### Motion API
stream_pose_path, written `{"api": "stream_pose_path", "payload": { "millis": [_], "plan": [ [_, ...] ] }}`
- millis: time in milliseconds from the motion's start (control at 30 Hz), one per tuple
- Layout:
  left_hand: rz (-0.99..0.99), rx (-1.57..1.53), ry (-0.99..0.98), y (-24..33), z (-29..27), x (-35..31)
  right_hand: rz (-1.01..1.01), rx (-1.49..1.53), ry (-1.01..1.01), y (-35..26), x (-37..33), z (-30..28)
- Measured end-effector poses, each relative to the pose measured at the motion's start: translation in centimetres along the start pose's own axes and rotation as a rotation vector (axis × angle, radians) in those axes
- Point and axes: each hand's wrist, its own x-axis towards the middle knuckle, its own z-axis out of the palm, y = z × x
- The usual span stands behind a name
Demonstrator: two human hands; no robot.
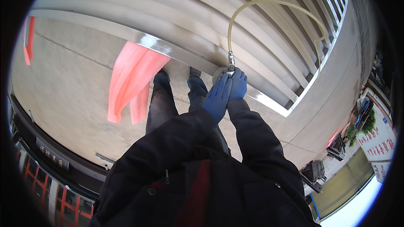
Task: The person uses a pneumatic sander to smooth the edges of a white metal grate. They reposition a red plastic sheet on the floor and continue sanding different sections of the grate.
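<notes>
- Our palms hide most of the round grey hand tool point(217, 75); we cannot see its underside.
- It sits at the near rail of the grey slatted metal frame point(185, 55), left of the near right corner.
- Its silver metal coupling point(231, 60) points away from us into a yellowish translucent hose point(269, 1).
- Our blue-gloved left hand point(217, 97) and blue-gloved right hand point(238, 85) meet, clamped on it.

1. The round grey tool point(216, 75) sits on the white-grey slatted metal frame's point(185, 54) near edge, left of its near right corner.
2. Blue-gloved left hand point(218, 98) and blue-gloved right hand point(238, 85) lie side by side on the tool.
3. The slender yellowish hose point(265, 1) arcs over the frame to its right edge.
4. The long pink foam sheet point(134, 73) extends from the near edge, left of the tool.
</notes>
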Motion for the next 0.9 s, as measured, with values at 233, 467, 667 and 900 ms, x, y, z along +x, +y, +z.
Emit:
{"api": "stream_pose_path", "payload": {
  "millis": [233,467,667,900],
  "plan": [
    [0.085,-0.059,-0.081,5.1,2.6,0.1,0.071,0.002,-0.060,8.1,-2.7,-2.8],
    [0.020,0.050,0.004,-0.9,-4.3,-1.8,-0.061,-0.010,-0.106,-1.9,0.0,0.0],
    [-0.161,-0.081,0.218,-8.0,-13.4,-1.8,-0.246,-0.001,-0.122,-17.4,4.1,1.5],
    [-0.246,-0.068,0.252,-14.5,-20.7,-0.7,-0.269,0.028,-0.052,-29.0,7.2,2.5]
  ]
}}
